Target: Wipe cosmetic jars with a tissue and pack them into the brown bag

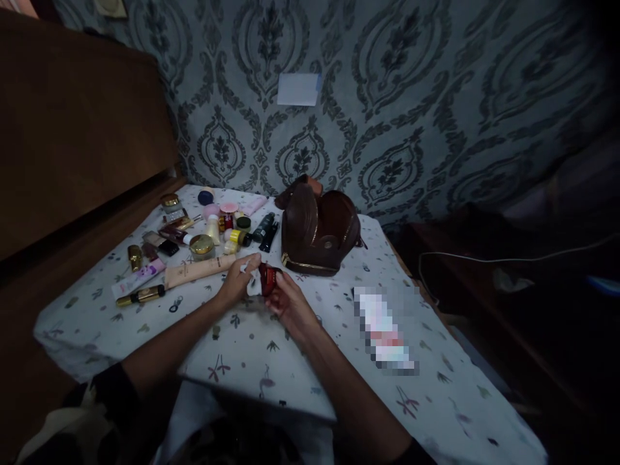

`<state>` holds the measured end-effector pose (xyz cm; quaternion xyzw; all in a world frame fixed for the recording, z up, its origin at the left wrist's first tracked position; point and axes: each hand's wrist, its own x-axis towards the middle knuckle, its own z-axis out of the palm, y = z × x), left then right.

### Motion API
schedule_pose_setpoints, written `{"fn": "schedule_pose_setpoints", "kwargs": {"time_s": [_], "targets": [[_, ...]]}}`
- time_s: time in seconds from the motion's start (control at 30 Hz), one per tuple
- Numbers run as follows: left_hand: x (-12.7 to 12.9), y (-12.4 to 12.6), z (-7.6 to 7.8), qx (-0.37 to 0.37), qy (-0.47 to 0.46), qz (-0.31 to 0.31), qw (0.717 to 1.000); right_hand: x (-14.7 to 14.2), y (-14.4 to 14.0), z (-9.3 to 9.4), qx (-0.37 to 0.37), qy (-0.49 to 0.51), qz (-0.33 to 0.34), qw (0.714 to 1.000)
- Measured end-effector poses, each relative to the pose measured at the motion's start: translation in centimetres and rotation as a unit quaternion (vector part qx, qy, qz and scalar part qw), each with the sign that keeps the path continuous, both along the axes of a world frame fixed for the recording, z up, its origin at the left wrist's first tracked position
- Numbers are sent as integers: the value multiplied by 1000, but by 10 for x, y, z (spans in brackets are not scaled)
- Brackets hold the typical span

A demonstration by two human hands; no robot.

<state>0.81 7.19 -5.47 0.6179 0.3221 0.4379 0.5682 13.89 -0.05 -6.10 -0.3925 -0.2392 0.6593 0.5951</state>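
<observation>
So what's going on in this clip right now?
A person sits at a table covered with a patterned cloth. The right hand holds a small red jar, and the left hand presses a white cloth or tissue against it. A scatter of cosmetics lies to the left, and a brown leather bag stands just behind the hands.

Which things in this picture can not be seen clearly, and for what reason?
Head view only:
- Small red jar: partly covered by the right hand; label too small and dark to read.
- White piece in the left hand: mostly hidden by its fingers; cloth or tissue, cannot tell.
- Flat item on the tablecloth: pixelated.
- Cosmetics beside the brown bag: labels too small.
- Room at right: too dark.
</observation>
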Motion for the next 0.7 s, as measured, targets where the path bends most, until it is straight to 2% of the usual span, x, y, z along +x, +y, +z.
{"fn": "schedule_pose_setpoints", "kwargs": {"time_s": [0.1, 0.2, 0.3, 0.4, 0.47, 0.57, 0.63, 0.7], "targets": [[3, 5, -5, -37, -19, 12, 999, 0, 1, -3, -18, 48, 24, 998], [7, 7, -11, -80, -28, 13, 996, 1, 5, -7, -32, 115, 19, 993], [9, 5, -14, -101, -22, 6, 995, 2, 9, -10, -21, 163, -1, 986], [9, 0, -15, -89, -15, -2, 996, 2, 12, -12, 11, 153, -50, 987], [8, -4, -14, -46, 4, -15, 999, 0, 13, -13, 47, 93, -91, 990], [5, -5, -13, 36, 49, -25, 998, -1, 13, -16, 110, -82, -143, 980], [5, -4, -11, 51, 63, -21, 997, -1, 12, -18, 154, -207, -157, 953], [4, -3, -11, 33, 62, -27, 997, 0, 8, -20, 197, -321, -168, 911]]}}
